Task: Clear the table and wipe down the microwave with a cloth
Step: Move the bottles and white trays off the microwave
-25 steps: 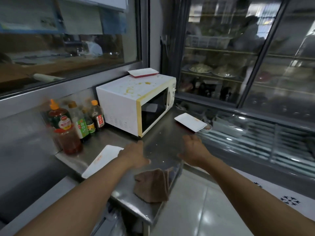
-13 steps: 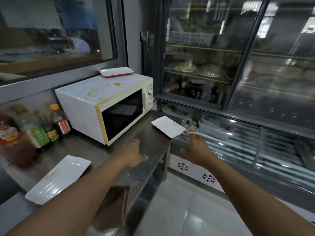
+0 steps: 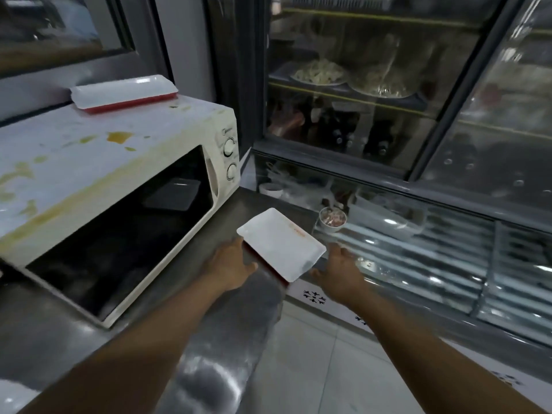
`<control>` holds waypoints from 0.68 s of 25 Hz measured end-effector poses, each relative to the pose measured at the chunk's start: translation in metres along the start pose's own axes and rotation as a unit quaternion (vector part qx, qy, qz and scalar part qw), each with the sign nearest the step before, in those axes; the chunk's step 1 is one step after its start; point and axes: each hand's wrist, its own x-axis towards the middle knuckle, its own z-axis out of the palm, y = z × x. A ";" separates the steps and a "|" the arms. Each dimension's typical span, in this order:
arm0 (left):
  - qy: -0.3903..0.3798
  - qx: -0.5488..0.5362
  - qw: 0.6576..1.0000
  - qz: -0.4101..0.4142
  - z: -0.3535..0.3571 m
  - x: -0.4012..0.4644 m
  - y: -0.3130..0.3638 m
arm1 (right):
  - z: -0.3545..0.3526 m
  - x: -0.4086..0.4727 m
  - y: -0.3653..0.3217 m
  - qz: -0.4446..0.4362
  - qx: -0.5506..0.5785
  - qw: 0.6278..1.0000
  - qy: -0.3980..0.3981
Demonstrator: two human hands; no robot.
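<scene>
The microwave (image 3: 113, 186) is white to cream, its top blotched with yellow-orange stains and a yellowed band along the front edge; its door window is black. At its 12 o'clock edge a tray (image 3: 124, 92) is white above, red beneath. The plate (image 3: 280, 243), at 3 o'clock of the microwave, is white with a small orange-red mark and a red underside. The table (image 3: 215, 348) is grey brushed steel. At the plate's 5 o'clock, a white panel (image 3: 313, 297) carries black snowflake-like motifs.
</scene>
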 end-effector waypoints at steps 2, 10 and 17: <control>0.003 -0.015 1.000 -0.007 0.007 0.045 -0.004 | 0.014 0.037 0.007 0.037 0.049 0.998 0.005; 0.026 0.013 0.999 -0.037 0.028 0.141 -0.013 | 0.054 0.107 0.023 0.177 0.178 0.967 0.034; 0.079 0.021 0.995 -0.065 0.044 0.160 -0.012 | 0.055 0.137 0.037 0.195 0.205 0.957 0.063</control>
